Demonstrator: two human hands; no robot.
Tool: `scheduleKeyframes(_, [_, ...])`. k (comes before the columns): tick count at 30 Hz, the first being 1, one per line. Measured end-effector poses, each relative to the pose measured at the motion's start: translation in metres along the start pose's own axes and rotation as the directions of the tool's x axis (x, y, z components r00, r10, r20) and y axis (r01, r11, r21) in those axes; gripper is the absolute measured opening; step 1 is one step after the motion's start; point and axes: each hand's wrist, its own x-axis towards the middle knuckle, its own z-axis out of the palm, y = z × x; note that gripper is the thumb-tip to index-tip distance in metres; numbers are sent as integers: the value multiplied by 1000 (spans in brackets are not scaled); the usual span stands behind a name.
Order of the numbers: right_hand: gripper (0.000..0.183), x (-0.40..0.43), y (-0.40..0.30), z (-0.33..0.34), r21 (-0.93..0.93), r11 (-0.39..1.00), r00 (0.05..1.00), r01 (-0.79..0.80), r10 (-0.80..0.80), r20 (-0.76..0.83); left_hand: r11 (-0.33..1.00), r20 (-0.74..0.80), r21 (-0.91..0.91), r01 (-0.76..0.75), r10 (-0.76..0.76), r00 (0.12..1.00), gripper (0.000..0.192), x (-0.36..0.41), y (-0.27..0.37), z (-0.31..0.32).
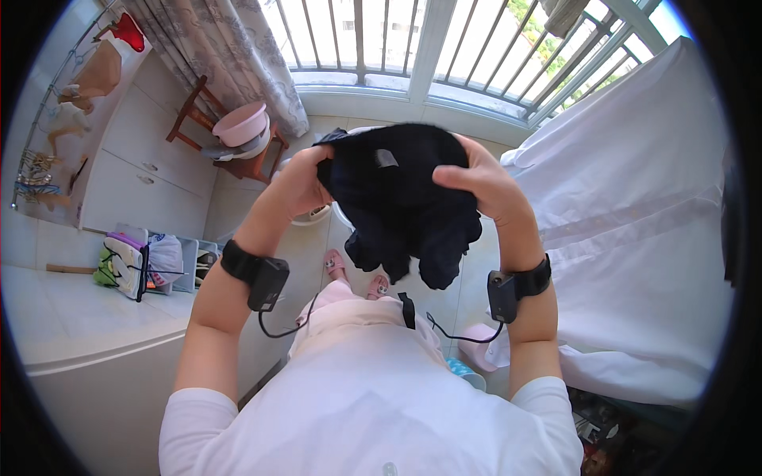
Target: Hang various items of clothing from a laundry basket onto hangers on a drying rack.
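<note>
A black garment [405, 196] with a small pale label inside its upper edge hangs between my two hands, in front of me at chest height. My left hand [306, 178] grips its left edge. On the other side, my right hand [482, 178] holds the right edge, with the thumb lying over the cloth. The lower part of the garment hangs down in loose, crumpled folds. Behind it, a pale rounded container [342, 215] shows only in part; the garment hides the rest.
A wooden chair [253, 168] bearing a pink basin [241, 124] stands at the back left. White sheets [631, 256] hang on the right. Barred windows [417, 59] lie ahead. Hangers [41, 172] hang at the far left, above a white counter [89, 321].
</note>
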Motion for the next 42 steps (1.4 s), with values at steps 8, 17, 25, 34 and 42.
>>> scheduleKeyframes(8, [21, 1, 40, -39, 350, 925, 917, -149, 262, -302, 709, 305, 676, -201, -21, 952, 55, -7, 6, 32])
scheduleKeyframes(17, [39, -8, 16, -24, -247, 954, 985, -171, 173, -13, 778, -123, 619, 110, -42, 992, 24, 12, 0, 3])
scheduleKeyframes(25, [23, 3, 32, -15, 369, 904, 913, -217, 322, -250, 707, 307, 697, -121, -142, 941, 51, -2, 16, 35])
scheduleKeyframes(34, [41, 9, 36, -15, -610, 787, 987, -93, 153, 47, 896, 103, 421, 143, -204, 974, 33, 4, 24, -10])
scheduleKeyframes(42, [23, 3, 34, -39, 459, 870, 962, -181, 254, -102, -92, -34, 996, -3, -395, 918, 39, 6, 17, 30])
